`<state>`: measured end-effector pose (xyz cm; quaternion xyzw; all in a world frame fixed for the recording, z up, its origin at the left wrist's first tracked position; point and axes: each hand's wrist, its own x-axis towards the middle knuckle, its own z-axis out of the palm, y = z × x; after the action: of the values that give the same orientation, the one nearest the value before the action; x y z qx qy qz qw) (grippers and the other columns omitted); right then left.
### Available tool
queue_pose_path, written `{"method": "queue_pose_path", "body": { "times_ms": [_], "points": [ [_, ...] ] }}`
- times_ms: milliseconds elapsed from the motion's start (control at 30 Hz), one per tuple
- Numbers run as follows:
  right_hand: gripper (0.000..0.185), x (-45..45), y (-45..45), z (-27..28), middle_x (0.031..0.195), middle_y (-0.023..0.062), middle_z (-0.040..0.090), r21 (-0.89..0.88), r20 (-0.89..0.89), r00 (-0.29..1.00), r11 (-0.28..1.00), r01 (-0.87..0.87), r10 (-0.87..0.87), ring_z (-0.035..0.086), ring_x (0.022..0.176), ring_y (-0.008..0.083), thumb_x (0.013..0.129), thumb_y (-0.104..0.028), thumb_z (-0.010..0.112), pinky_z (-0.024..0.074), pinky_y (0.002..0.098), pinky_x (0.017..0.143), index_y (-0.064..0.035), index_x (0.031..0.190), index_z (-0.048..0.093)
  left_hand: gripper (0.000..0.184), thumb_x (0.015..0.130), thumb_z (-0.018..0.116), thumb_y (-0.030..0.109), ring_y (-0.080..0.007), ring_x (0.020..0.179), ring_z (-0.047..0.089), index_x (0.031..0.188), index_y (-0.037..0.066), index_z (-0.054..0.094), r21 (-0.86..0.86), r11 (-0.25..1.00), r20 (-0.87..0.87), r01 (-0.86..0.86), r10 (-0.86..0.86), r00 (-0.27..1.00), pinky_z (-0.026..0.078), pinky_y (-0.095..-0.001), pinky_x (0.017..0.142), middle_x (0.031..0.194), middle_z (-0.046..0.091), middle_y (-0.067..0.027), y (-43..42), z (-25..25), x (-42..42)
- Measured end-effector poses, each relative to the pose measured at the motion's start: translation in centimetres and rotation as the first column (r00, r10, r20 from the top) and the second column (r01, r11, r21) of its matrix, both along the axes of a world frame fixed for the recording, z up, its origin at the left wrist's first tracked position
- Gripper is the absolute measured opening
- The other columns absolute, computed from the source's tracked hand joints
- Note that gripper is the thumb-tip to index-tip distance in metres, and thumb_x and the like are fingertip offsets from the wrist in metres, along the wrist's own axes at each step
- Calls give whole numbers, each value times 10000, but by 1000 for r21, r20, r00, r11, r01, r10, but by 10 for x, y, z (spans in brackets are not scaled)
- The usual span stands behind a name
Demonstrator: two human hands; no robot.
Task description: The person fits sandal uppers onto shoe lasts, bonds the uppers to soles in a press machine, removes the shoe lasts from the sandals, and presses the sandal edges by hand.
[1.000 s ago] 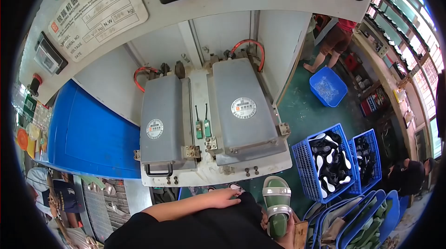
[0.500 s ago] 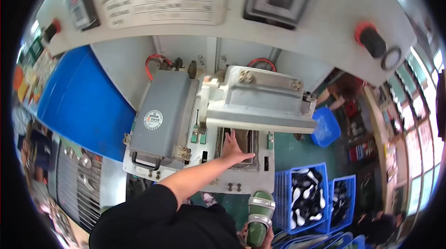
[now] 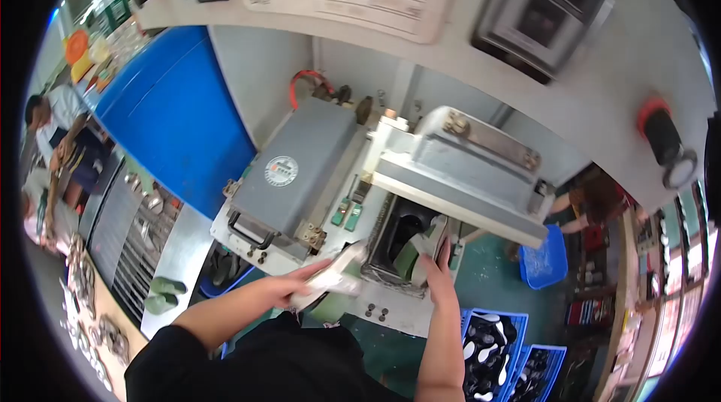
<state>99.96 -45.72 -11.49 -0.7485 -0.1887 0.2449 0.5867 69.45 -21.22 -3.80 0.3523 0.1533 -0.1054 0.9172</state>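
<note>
My left hand [image 3: 304,282] is closed on a pale sandal [image 3: 330,278], blurred, in front of the machine's front edge. A green sandal [image 3: 413,255] is in my right hand [image 3: 439,271], inside the machine's right compartment [image 3: 383,248]. Above that compartment the right grey lid [image 3: 466,169] stands raised. The left grey lid [image 3: 293,169], with its black handle, is down. Two small green parts [image 3: 346,213] sit between the two stations.
Blue crates [image 3: 488,353] of black and white shoe parts stand at lower right. A blue basin [image 3: 544,255] is beside a bent person [image 3: 593,203]. At left are a blue panel [image 3: 176,117], a conveyor [image 3: 131,225], green pieces [image 3: 164,295] and people [image 3: 64,132].
The right lid has swung up since the oldest frame. My left hand has left the compartment and now holds a sandal; my right hand has brought a green sandal up into it. The view has shifted.
</note>
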Motion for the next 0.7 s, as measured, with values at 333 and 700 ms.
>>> {"method": "queue_pose_path", "body": {
  "times_ms": [333,700],
  "points": [
    [885,-47,54,54,1321,280,642,-821,301,849,570,1,433,672,1135,439,944,-632,552,528,519,953,-101,1603,294,1127,648,724,74,-336,1462,446,1648,63,206,6,500,-220,-866,845,487,337,-454,1230,1606,407,-182,-95,55,-243],
    [595,-283,113,95,1271,280,641,-288,-461,471,375,-881,752,620,1181,427,981,-421,597,473,452,1017,16,1384,575,1133,771,748,98,-246,1570,208,1676,96,67,-103,486,175,-868,868,465,189,-407,1268,1725,135,-117,-63,60,-340]
  ]
}}
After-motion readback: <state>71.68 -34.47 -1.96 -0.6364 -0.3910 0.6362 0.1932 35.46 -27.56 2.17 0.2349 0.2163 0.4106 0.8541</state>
